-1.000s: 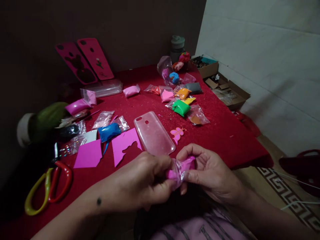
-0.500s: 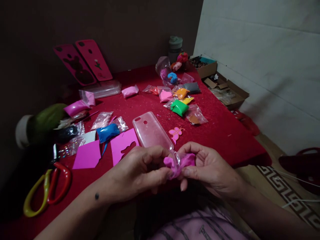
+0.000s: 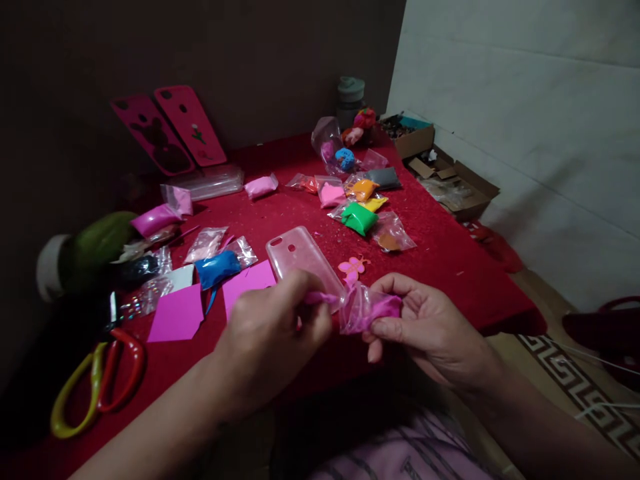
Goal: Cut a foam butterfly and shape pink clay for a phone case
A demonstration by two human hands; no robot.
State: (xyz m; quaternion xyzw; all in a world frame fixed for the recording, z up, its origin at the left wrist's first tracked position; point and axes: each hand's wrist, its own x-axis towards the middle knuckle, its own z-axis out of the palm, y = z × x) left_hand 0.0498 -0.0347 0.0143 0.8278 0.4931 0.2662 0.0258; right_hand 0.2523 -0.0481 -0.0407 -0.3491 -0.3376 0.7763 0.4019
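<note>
While the right hand (image 3: 440,330) pinches a bag (image 3: 356,315) of clay (image 3: 386,307) by the worktop (image 3: 430,273), the left hand's (image 3: 270,337) fingers grip a strand (image 3: 323,298); the clay seems light, soft, best held at the slippery bag's full end.

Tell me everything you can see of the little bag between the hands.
The bag is thin, clear, wrinkled plastic with soft-looking bright pink material showing inside. The left hand grips a pink strand at one side; the right hand pinches the fuller end between thumb and fingers. It is held up near the clear phone case; its opening cannot be made out.
</note>
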